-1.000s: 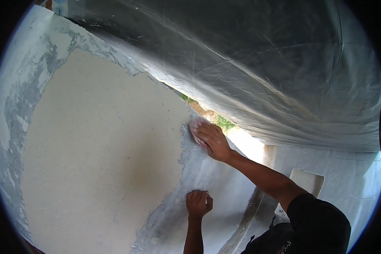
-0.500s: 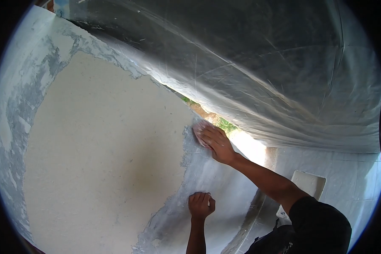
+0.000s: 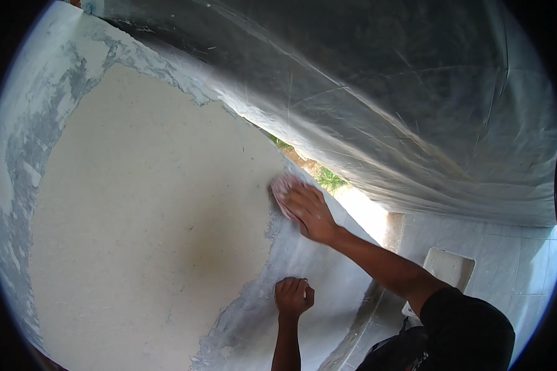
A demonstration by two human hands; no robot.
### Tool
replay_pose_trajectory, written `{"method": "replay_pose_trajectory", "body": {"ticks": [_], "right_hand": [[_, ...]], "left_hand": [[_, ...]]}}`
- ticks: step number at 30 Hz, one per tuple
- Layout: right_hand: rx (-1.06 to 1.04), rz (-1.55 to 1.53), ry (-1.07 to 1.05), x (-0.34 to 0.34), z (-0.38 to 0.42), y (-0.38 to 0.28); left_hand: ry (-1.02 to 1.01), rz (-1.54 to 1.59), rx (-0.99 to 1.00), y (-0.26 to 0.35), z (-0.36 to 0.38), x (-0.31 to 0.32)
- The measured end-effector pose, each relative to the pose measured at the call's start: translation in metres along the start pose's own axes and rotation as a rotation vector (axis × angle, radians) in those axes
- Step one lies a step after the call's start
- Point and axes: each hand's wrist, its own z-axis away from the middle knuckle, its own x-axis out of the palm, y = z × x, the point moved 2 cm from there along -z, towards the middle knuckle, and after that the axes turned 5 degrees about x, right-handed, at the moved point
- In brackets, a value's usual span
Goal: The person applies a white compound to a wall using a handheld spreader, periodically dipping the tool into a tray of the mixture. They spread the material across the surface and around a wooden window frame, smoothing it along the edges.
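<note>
My right hand [image 3: 308, 210] presses a pink-and-white rag [image 3: 284, 190] against the wall, fingers laid over it. The rag is at the right edge of the wall's large cream patch [image 3: 148, 198], where it meets a grey, smeared band [image 3: 303, 253]. Lower down, my left hand [image 3: 294, 297] is curled into a fist close over the grey band. A small pale bit shows by its thumb; I cannot tell what it is.
A grey plastic sheet [image 3: 377, 93] hangs along the upper right, with daylight and grass [image 3: 330, 178] in the gap beside the wall edge. On the tiled floor [image 3: 507, 266] at right lies a white rectangular tray [image 3: 449, 266], partly hidden by my arm.
My right hand has slid the rag a little to the left along the wall, onto the edge of the cream patch. My left hand has stayed nearly in place.
</note>
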Motion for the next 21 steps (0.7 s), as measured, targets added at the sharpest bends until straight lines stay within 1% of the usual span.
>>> {"method": "replay_pose_trajectory", "body": {"ticks": [1, 2, 4, 5, 7, 8, 10, 11, 12, 14, 15, 17, 19, 21], "right_hand": [[0.010, 0.005, 0.043, 0.000, -0.017, -0.004], [0.011, 0.002, 0.042, 0.005, -0.021, -0.003], [0.012, 0.020, -0.082, 0.019, -0.023, 0.005], [0.013, 0.023, -0.081, 0.019, -0.006, 0.005], [-0.063, 0.089, -0.152, 0.017, 0.040, -0.001], [-0.071, 0.090, -0.152, 0.015, 0.044, 0.001], [-0.014, 0.017, -0.096, 0.002, 0.036, -0.006], [-0.021, 0.003, 0.011, 0.005, 0.022, -0.005], [-0.024, -0.012, 0.117, 0.001, -0.015, -0.012], [-0.059, -0.002, 0.156, 0.002, -0.072, -0.011], [-0.057, 0.000, 0.157, 0.005, -0.082, -0.007], [-0.084, 0.060, 0.064, 0.012, -0.089, -0.001], [-0.049, 0.049, -0.015, 0.016, -0.041, -0.002], [-0.055, 0.031, -0.093, 0.012, 0.024, -0.003]], "left_hand": [[-0.008, 0.003, -0.003, 0.001, 0.002, -0.001], [-0.010, 0.002, -0.006, 0.001, 0.003, -0.002], [-0.008, 0.004, -0.002, 0.001, 0.002, -0.001], [-0.008, 0.006, 0.001, 0.001, 0.003, -0.001], [0.001, 0.005, 0.004, 0.000, 0.004, 0.000], [0.008, 0.002, 0.003, 0.000, 0.003, 0.001], [-0.016, 0.000, -0.016, 0.000, 0.005, 0.001], [-0.022, -0.001, -0.017, 0.000, 0.004, 0.002], [-0.014, -0.007, -0.014, 0.000, 0.004, 0.002], [-0.007, -0.011, -0.008, 0.000, 0.004, 0.002], [-0.003, -0.010, -0.011, 0.000, 0.004, 0.002], [0.001, -0.004, -0.014, 0.002, 0.005, 0.003], [0.009, 0.004, -0.028, 0.001, 0.005, 0.003], [-0.002, -0.005, -0.024, 0.000, 0.004, 0.004]]}}
